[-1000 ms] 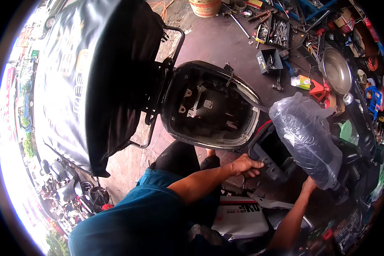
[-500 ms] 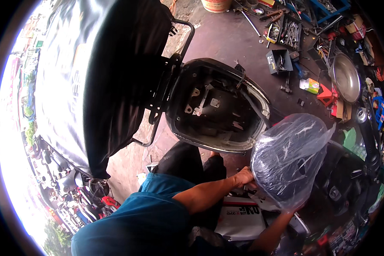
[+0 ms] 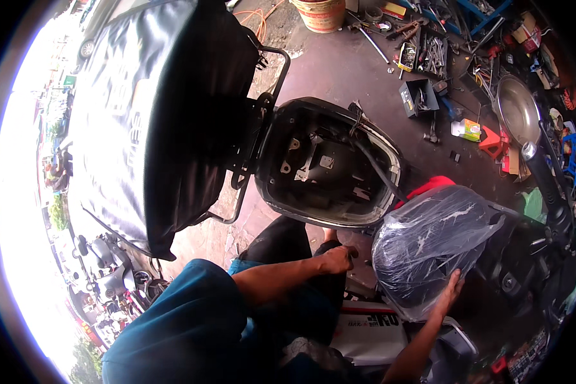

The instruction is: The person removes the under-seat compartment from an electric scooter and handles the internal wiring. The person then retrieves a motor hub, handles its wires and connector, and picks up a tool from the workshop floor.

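Note:
A dark, rounded object wrapped in clear plastic (image 3: 429,240), its kind hard to make out, lies in front of the scooter's uncovered storage compartment (image 3: 329,169). My right hand (image 3: 450,294) rests against the near right side of the wrap, with its fingers stretched out. My left hand (image 3: 338,259) is closed in a fist near my knee, apart from the wrapped object; whether anything is inside it is hidden. A red piece (image 3: 432,185) shows behind the wrap's far edge.
A large black box (image 3: 192,128) sits on the scooter's rear rack at left. Tools, a hammer (image 3: 431,131), a small dark box (image 3: 419,97) and a metal bowl (image 3: 518,110) lie on the floor at right. A white panel (image 3: 368,336) is near me.
My left hand has let go of the plastic wrap and drawn back to the left. My right hand has come up along the wrap's near side. A red piece has come into view behind it.

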The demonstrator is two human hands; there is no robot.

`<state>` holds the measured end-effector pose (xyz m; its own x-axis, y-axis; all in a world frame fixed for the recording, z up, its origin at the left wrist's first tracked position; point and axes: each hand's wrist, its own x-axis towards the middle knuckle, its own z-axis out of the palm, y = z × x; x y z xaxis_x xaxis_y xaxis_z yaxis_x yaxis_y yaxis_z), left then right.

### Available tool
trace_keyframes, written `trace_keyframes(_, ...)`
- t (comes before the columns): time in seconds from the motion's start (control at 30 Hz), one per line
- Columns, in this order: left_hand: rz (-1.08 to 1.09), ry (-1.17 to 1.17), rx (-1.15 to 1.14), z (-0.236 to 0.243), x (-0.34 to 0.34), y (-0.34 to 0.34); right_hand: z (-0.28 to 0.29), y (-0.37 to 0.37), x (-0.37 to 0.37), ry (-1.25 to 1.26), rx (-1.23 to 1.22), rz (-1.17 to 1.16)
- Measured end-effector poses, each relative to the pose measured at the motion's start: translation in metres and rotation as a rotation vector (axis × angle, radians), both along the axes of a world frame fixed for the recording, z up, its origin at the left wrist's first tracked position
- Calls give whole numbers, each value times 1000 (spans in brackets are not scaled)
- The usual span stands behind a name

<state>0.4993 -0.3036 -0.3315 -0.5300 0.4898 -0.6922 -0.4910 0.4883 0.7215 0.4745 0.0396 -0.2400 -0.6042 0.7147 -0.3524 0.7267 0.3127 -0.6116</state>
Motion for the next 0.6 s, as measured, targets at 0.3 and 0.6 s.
trace_keyframes(0.3, 507, -53, -25, 113, -110, -32, 29, -8, -21, -97, 67, 185)
trace_keyframes(0.6, 746, 379, 126, 35, -156, 3, 99, -167, 8, -59, 522, 971)
